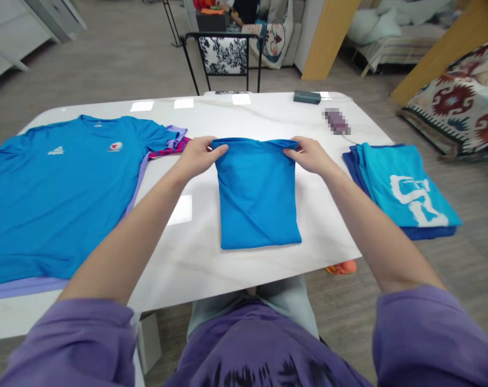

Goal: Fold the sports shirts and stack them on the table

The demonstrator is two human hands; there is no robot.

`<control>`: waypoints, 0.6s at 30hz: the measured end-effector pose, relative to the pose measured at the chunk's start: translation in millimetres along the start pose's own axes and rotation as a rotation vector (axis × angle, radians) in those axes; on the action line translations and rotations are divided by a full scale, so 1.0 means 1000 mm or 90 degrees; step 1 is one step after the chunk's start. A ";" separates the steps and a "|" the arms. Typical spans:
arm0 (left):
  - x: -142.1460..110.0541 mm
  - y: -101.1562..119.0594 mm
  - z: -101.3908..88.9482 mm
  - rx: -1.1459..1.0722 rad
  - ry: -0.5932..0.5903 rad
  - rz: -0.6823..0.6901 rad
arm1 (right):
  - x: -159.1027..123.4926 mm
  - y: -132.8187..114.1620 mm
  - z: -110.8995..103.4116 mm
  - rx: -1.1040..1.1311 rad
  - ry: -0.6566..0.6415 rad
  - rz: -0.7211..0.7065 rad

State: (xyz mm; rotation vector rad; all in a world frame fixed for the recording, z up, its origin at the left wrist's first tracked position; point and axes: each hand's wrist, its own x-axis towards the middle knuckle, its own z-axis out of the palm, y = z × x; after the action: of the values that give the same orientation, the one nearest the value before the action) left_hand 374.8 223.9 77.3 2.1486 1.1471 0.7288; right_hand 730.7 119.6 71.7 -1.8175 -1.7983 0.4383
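Observation:
A blue T-shirt (258, 196), folded into a narrow rectangle, lies on the white table (199, 279) in front of me. My left hand (201, 156) pinches its far left corner between thumb and fingers. At the far right corner, my right hand (308, 154) grips the same edge. The fingers beneath the cloth are partly hidden. To the left, another blue T-shirt (74, 193) is spread flat with small chest logos, over lilac and red-patterned garments. On the right rests a stack of folded shirts, topped by a turquoise shirt (401, 183) with white lettering.
A dark green case (307, 97) and a pixelated purplish object (336, 121) are near the table's far right. A black-framed chair (223, 56) stands beyond the far edge. Farther back, part of another person (244, 12) shows. An orange item (343, 267) lies on the floor.

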 end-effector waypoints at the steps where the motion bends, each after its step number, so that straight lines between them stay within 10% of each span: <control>1: 0.015 -0.014 0.017 0.048 0.034 -0.021 | 0.017 0.009 0.017 -0.049 0.025 0.039; 4: 0.026 -0.039 0.069 0.190 0.080 0.014 | 0.033 0.025 0.066 -0.133 0.067 0.028; 9: -0.001 -0.050 0.125 0.257 -0.056 0.083 | 0.010 0.035 0.115 -0.165 -0.055 -0.051; 18: -0.004 -0.041 0.125 0.281 -0.093 0.027 | -0.001 0.011 0.113 -0.212 -0.042 -0.038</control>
State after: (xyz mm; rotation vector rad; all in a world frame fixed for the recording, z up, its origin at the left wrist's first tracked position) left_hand 437.9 208.9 -36.8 2.5456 1.2771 0.3477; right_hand 674.2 135.9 -25.2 -1.9787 -2.0634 0.1843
